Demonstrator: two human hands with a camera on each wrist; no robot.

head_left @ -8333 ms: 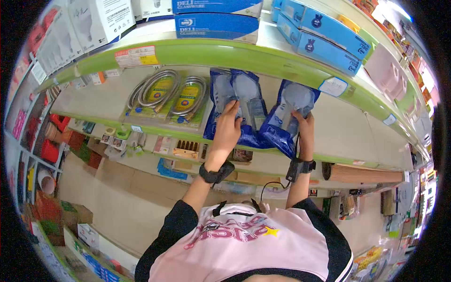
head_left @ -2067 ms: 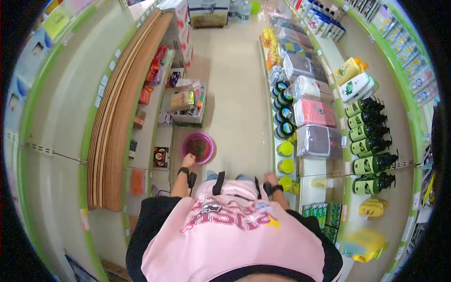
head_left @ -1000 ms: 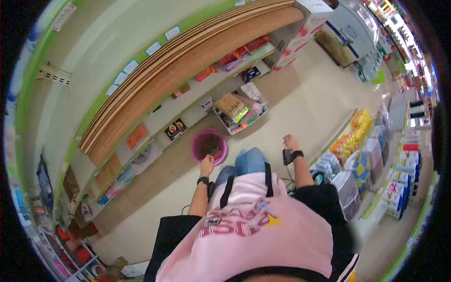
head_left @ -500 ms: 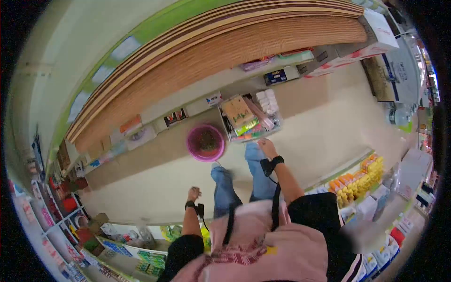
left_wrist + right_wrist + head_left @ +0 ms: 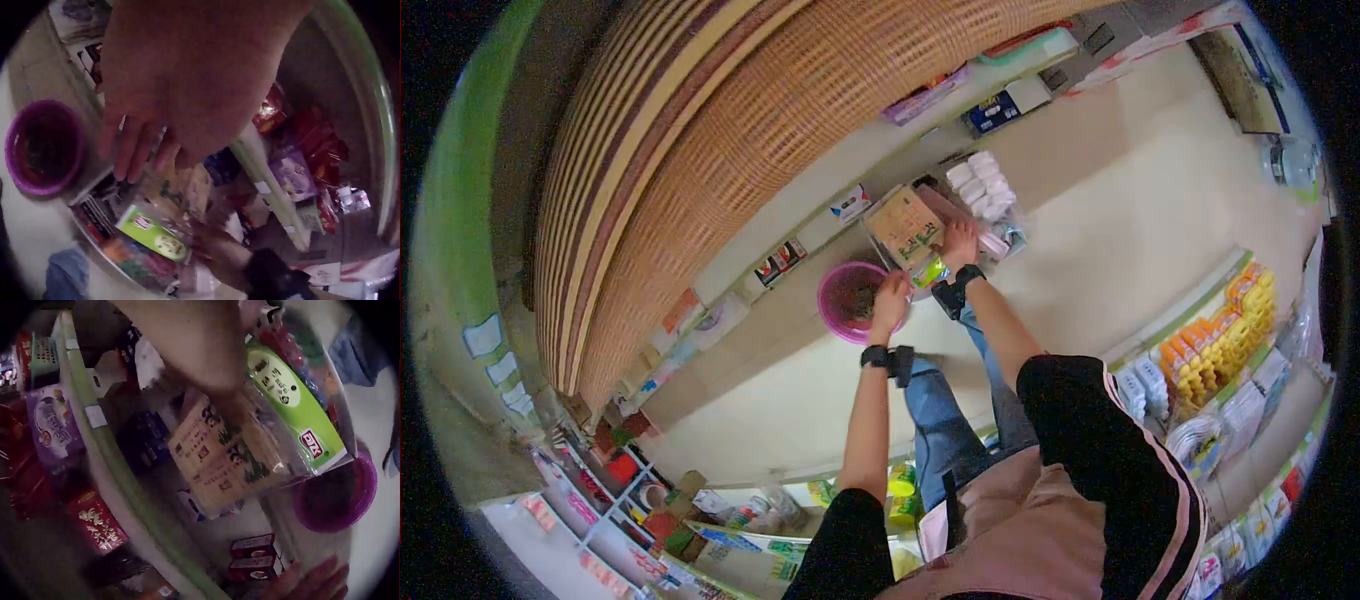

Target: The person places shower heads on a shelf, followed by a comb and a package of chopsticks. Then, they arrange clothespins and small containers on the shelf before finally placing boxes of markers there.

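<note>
A box (image 5: 349, 415) of mixed goods stands on the floor against the shelf. On top lies a tan panda-print pack (image 5: 903, 222), with a green packet (image 5: 297, 406) at its edge and a bundle of white rolls (image 5: 982, 185) beside it. My right hand (image 5: 960, 243) reaches onto the goods, its fingers right at the tan pack; in the right wrist view they are mostly hidden. My left hand (image 5: 890, 298) hovers between the box and a purple basin (image 5: 830, 318) with dark contents, overlapping the basin's rim in the head view. Its fingers (image 5: 128, 150) extend loosely, holding nothing.
A low shelf with small red-and-black boxes (image 5: 780, 262) and a dark blue box (image 5: 992, 112) runs behind the box. Large rolled woven mats (image 5: 750, 130) overhang it. My jeans-clad legs (image 5: 945, 415) are just in front; yellow bottles (image 5: 1210, 340) line the opposite shelf.
Earlier both hands were on blue packs at a shelf; then I stood in the aisle. Now I bend lower, and both hands have come forward to the floor box.
</note>
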